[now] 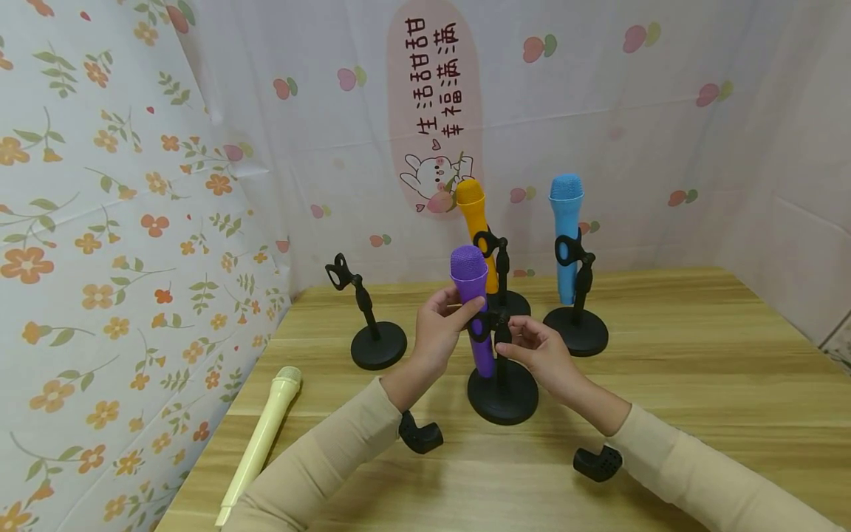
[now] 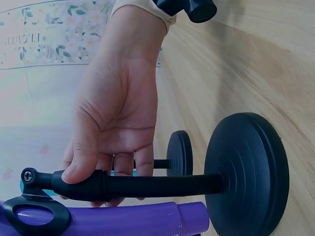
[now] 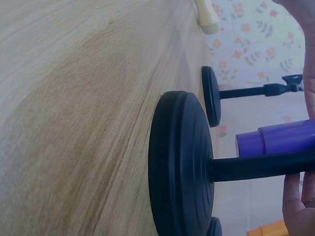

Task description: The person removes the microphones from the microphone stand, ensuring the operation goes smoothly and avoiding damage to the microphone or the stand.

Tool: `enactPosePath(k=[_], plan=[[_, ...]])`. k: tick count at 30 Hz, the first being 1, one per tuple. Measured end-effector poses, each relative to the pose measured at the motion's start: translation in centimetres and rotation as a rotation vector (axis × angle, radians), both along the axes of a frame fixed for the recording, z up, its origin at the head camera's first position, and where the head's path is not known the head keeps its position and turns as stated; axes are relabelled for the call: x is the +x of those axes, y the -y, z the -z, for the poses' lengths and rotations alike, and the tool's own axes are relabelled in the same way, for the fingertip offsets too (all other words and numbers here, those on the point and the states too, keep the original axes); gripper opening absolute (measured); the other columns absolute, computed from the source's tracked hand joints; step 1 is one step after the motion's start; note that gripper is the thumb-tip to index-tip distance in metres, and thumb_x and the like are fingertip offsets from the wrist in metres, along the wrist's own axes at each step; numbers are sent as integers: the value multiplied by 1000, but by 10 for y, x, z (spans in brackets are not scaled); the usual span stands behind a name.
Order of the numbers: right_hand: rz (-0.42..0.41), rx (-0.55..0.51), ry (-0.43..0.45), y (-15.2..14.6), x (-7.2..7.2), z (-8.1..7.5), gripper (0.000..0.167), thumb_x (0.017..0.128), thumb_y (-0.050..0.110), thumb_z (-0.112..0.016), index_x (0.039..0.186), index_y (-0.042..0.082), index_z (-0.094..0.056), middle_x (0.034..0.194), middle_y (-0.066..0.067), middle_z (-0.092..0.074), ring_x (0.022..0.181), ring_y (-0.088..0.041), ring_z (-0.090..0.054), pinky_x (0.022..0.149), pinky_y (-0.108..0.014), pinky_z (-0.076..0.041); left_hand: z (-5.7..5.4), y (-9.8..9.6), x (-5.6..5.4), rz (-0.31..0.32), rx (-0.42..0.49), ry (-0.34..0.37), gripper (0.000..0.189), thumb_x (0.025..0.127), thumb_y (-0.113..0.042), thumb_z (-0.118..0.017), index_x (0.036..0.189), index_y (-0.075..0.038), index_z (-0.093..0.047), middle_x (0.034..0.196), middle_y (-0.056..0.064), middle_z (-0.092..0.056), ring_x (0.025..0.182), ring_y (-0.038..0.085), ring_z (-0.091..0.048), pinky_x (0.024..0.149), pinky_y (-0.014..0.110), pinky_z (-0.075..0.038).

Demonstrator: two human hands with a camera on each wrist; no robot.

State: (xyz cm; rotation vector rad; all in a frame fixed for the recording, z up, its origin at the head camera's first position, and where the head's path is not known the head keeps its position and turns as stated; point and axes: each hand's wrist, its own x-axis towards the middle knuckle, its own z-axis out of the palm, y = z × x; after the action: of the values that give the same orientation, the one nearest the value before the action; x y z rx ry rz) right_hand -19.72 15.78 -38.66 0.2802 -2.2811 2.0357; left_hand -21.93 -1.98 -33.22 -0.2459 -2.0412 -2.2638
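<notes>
A purple toy microphone (image 1: 468,270) sits tilted in the clip of a black microphone stand (image 1: 503,399). My left hand (image 1: 439,332) holds the microphone near the clip, thumb across its front, other fingers mostly hidden behind it. From the right, my right hand (image 1: 541,355) pinches the upper neck of the same stand. In the left wrist view, the right thumb (image 2: 81,157) lies on the thick collar below the clip joint. The right wrist view shows the round base (image 3: 179,162) flat on the table and the lower end of the purple microphone (image 3: 280,137).
Behind stand an orange microphone (image 1: 473,214) and a blue microphone (image 1: 566,222), each in a black stand. At left are a stand with a bare clip (image 1: 379,346) and a cream microphone (image 1: 262,436) lying on the wooden table (image 1: 698,369). Printed cloth hangs behind.
</notes>
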Motion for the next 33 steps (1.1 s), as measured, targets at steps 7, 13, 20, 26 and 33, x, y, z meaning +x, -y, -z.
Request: enactPosePath(k=[7, 13, 20, 26, 33], plan=[[-16, 38, -40, 0, -3, 3, 35, 89, 8, -71, 118, -3, -56, 105, -8, -55, 99, -21, -50, 84, -20, -46, -1, 3, 0, 2, -10, -12, 32, 85, -23, -78, 110, -6, -69, 102, 5, -68, 92, 20, -63, 81, 36, -55], [-16, 47, -60, 0, -4, 4, 34, 89, 8, -72, 117, -3, -56, 103, -9, -56, 98, -23, -50, 84, -21, -46, -2, 4, -2, -4, -17, -13, 33, 86, -26, -77, 111, -5, -68, 103, 5, -67, 91, 20, -60, 80, 36, -55], [-13, 42, -50, -1, -4, 5, 34, 89, 6, -71, 117, -3, -56, 101, -9, -55, 97, -24, -50, 84, -20, -46, -2, 4, -3, 8, 1, -6, 33, 88, -25, -75, 113, -4, -68, 104, 6, -67, 93, 20, -60, 81, 37, -54], [-17, 27, -51, 0, -4, 6, 33, 88, 6, -72, 116, -4, -56, 97, -9, -53, 92, -23, -50, 81, -20, -47, -6, 6, -3, 23, 38, -10, 35, 89, -23, -73, 117, -2, -67, 105, 9, -67, 93, 21, -60, 81, 37, -54], [-23, 14, -65, 0, -3, 6, 32, 88, 5, -71, 115, -4, -56, 96, -9, -53, 91, -22, -49, 80, -20, -46, -10, 8, -3, 39, 65, -2, 35, 90, -22, -72, 120, -4, -66, 105, 8, -65, 92, 20, -60, 82, 38, -54]])
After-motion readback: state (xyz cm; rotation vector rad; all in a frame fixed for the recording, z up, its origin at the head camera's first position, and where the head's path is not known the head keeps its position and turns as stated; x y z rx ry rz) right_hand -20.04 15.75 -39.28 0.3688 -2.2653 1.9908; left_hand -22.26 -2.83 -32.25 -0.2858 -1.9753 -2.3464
